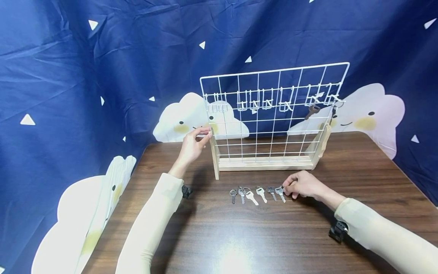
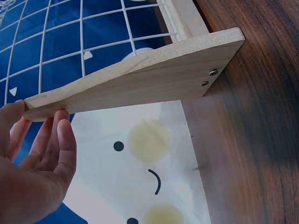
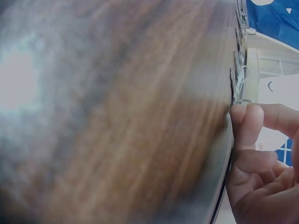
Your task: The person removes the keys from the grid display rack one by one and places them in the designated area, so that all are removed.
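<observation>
A white wire grid rack (image 1: 272, 132) with wooden side supports stands on the table. My left hand (image 1: 192, 147) is at its left support (image 1: 214, 156); in the left wrist view the thumb and fingers pinch the rounded upper end of that wooden piece (image 2: 140, 79). Several keys with rings lie in a row before the rack, among them a silver key (image 1: 250, 197) in the middle. At the row's right end, my right hand (image 1: 303, 185) pinches the ring end of a silver key (image 1: 280, 194), whose blade lies on the table. Fingertips partly hide the ring.
White hooks (image 1: 268, 103) hang along the rack's upper wires. Two keys hang at the right: a dark key (image 1: 312, 111) and another key (image 1: 333, 113) beside the right support. Behind the brown wooden table (image 1: 219, 232) is a blue curtain (image 1: 137, 57) with clouds.
</observation>
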`<state>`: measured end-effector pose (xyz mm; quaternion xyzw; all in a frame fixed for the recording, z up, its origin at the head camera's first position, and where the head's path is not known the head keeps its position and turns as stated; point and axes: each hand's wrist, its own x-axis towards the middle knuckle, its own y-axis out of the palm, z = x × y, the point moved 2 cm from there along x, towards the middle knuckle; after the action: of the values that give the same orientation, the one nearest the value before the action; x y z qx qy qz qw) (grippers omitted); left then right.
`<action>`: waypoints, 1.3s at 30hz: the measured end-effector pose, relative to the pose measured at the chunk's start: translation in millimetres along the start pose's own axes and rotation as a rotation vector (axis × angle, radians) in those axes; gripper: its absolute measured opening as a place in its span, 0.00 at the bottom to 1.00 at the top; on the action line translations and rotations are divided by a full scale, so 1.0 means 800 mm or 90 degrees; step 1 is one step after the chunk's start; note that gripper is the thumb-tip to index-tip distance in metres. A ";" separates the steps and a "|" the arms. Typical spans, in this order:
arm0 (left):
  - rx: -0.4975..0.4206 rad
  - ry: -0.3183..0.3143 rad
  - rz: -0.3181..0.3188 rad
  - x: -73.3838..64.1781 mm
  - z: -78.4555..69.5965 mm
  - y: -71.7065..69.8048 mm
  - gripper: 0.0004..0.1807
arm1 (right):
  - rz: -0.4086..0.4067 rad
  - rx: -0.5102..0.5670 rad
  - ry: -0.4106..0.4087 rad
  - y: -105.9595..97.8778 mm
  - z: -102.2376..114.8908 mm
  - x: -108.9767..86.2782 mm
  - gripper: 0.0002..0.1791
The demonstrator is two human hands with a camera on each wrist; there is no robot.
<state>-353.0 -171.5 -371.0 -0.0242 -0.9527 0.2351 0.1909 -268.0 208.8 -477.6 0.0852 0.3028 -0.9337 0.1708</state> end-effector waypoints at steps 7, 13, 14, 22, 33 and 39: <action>0.000 0.000 0.000 0.000 0.000 0.000 0.16 | -0.005 0.002 -0.013 -0.011 0.005 -0.002 0.11; 0.004 0.000 0.002 0.000 0.002 0.000 0.17 | -0.018 0.004 -0.026 -0.023 0.011 -0.004 0.13; 0.006 0.000 0.002 0.000 0.002 0.000 0.17 | -0.019 0.008 -0.028 -0.025 0.012 -0.004 0.14; 0.013 0.002 0.001 -0.001 0.002 0.000 0.16 | -0.042 0.012 -0.058 -0.045 0.030 -0.012 0.17; 0.010 -0.001 0.001 -0.001 0.000 0.000 0.16 | -0.098 0.018 -0.085 -0.071 0.054 -0.027 0.20; 0.020 -0.005 0.002 0.000 0.000 0.000 0.16 | -0.137 0.012 -0.101 -0.086 0.067 -0.034 0.18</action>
<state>-352.8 -172.0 -371.3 -0.0221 -0.9495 0.2507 0.1874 -271.6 236.6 -390.7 -0.0202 0.2869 -0.9533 0.0921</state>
